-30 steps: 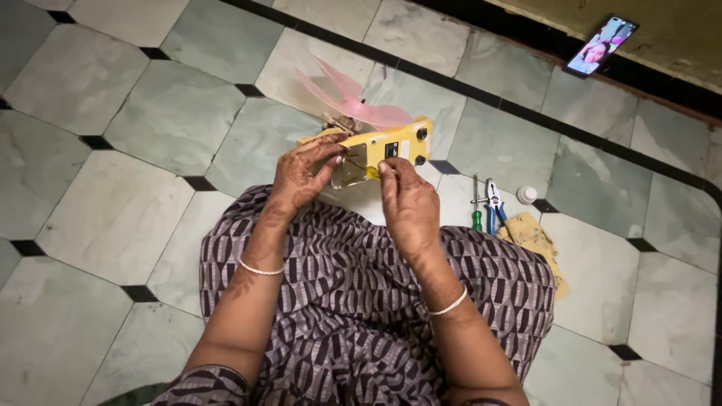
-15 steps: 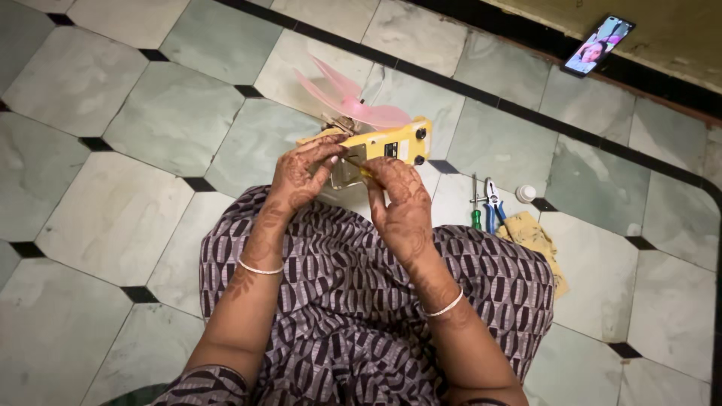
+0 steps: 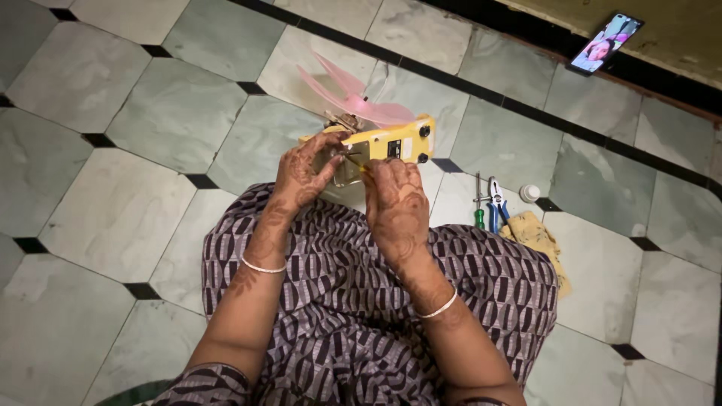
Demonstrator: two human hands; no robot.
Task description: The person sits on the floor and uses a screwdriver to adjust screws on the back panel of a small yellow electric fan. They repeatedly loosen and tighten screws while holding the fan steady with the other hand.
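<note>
My right hand (image 3: 395, 203) has dropped lower against the yellow fan body (image 3: 391, 141). Left hand (image 3: 304, 169) unchanged. Both sets of fingers are curled, gripping the body's near end.

Right hand (image 3: 395, 203) has dropped from the fan's (image 3: 376, 143) yellow face to its near edge, beside the left hand (image 3: 304, 169).

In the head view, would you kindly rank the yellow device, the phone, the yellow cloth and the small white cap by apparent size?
1. Yellow device, though hands hide part of it.
2. Yellow cloth, close behind the device, so that ranking is unsure.
3. Phone; it lies farthest away, which shrinks it.
4. Small white cap, clearly smallest.
</note>
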